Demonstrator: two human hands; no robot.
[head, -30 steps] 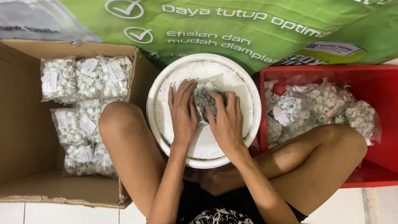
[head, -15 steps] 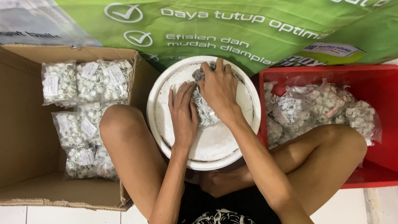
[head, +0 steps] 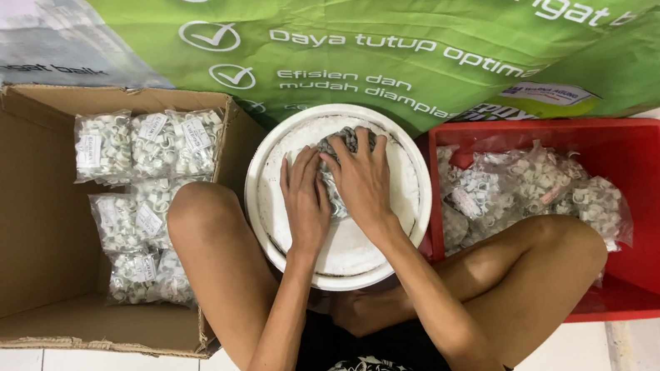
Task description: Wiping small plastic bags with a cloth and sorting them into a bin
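I sit cross-legged behind a round white bucket lid (head: 408, 194). On it lies a small clear bag of grey-white parts (head: 347, 138). My right hand (head: 363, 183) lies palm down over the bag, fingers spread toward its far end. My left hand (head: 304, 203) rests flat beside it, its fingers against the bag's left edge. Most of the bag is hidden under my hands.
An open cardboard box (head: 22, 206) at my left holds several filled, labelled bags (head: 149, 145). A red plastic bin (head: 653, 204) at my right holds more clear bags of parts (head: 531, 182). A green printed banner (head: 453, 28) hangs behind. My knees flank the lid on the white tiled floor.
My right hand has slid from the lid's far edge back over the bag's middle. The bag has been pressed flatter on the lid. My left hand has stayed beside it.
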